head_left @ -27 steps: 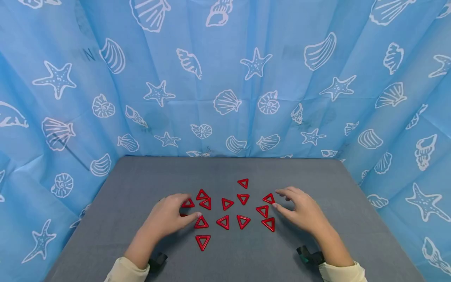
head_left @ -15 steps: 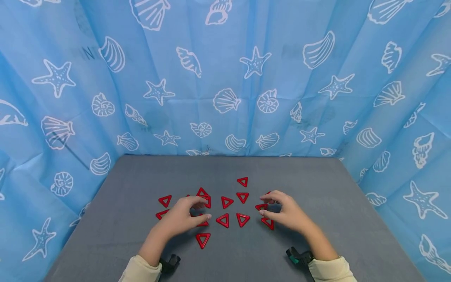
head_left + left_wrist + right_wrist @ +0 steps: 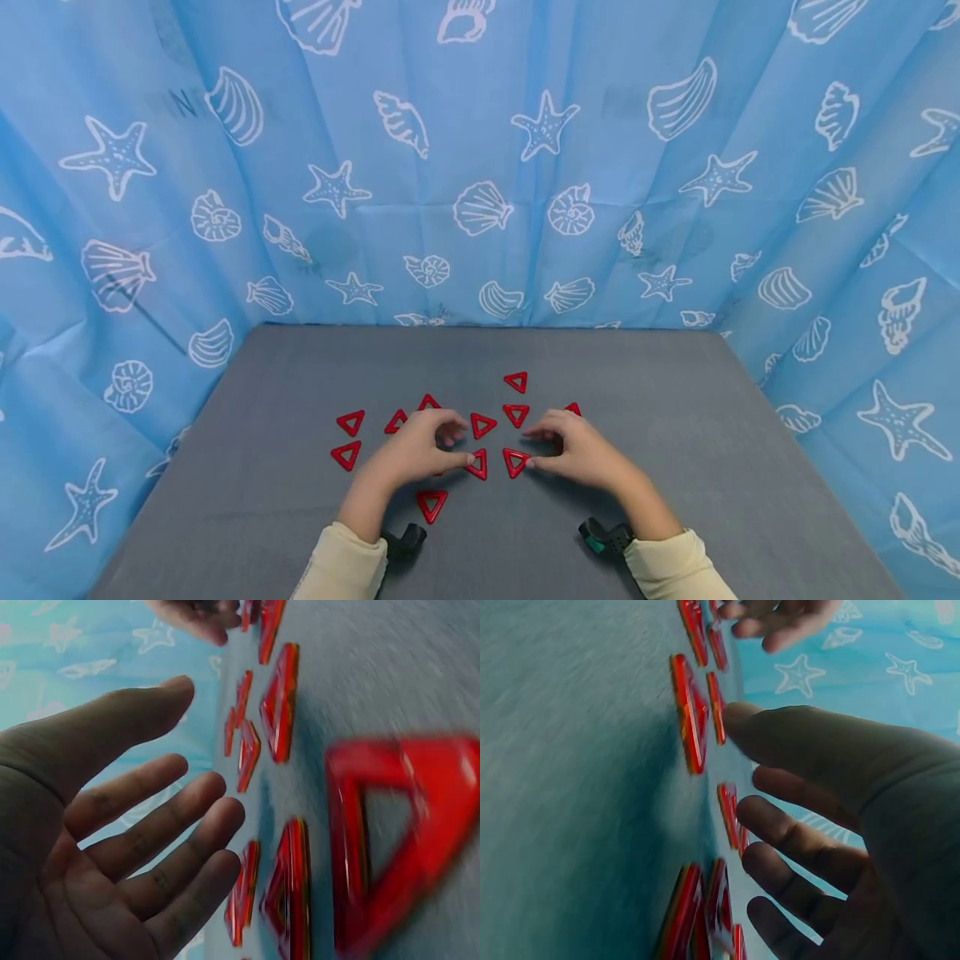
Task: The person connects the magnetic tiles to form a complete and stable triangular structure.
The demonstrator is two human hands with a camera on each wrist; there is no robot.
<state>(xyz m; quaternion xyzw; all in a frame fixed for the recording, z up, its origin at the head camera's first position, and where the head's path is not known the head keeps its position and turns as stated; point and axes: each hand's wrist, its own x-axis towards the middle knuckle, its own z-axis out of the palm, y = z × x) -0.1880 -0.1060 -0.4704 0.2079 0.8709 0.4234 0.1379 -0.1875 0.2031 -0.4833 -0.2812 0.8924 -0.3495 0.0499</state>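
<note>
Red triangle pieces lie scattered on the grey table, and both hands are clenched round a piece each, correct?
Not quite. The red triangle pieces do lie on the grey table, but the left hand and right hand hold nothing: both wrist views show open fingers above the pieces.

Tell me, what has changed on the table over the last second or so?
Both hands have drawn inward to the middle of the red triangles: the left hand slid right, uncovering triangles at the left, and the right hand slid left, now hiding most of the triangles on its side. Neither hand has taken hold of a piece. The triangles in view, the grey table and the blue curtain stayed as they were.
</note>
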